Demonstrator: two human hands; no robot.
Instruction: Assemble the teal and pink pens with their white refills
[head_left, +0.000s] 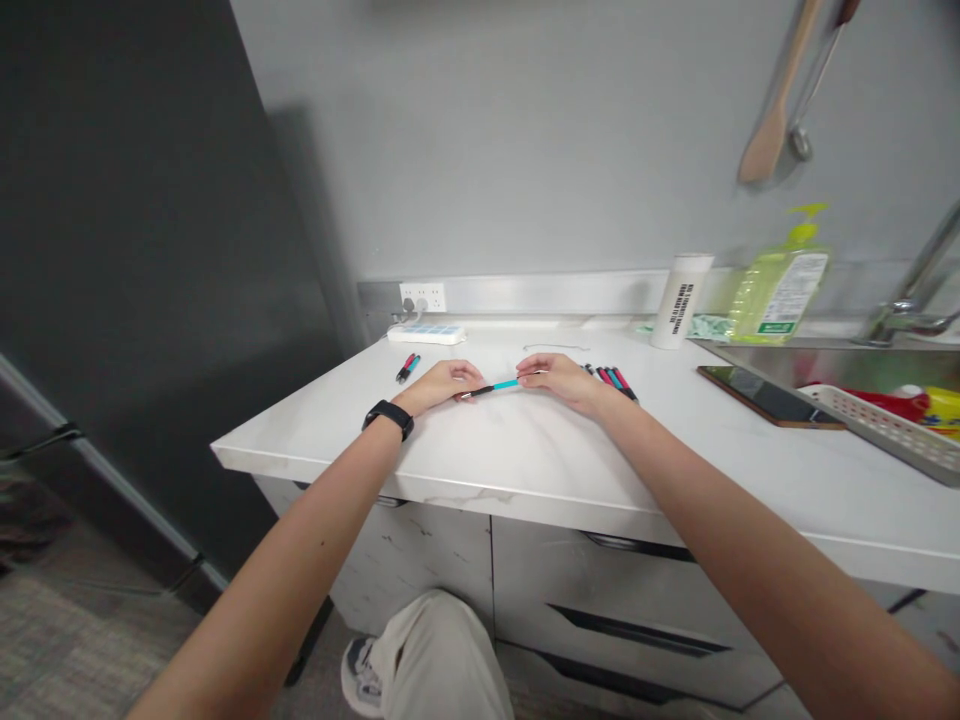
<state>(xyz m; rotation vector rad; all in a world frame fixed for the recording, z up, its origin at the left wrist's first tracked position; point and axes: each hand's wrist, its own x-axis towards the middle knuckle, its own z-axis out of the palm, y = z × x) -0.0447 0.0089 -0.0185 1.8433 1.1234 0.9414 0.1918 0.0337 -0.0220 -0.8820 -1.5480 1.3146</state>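
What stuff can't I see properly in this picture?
All in the head view:
- Blue-and-black pen: its right end is partly covered by the right hand.
- Pens beyond that hand: partly hidden by it, so uncountable.
- Pump bottle's label: small print too blurred.
- Faucet: cut off by the right edge.

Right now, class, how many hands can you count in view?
2: the left hand at the dark end of the pen, the right hand at its teal end. No others are visible.
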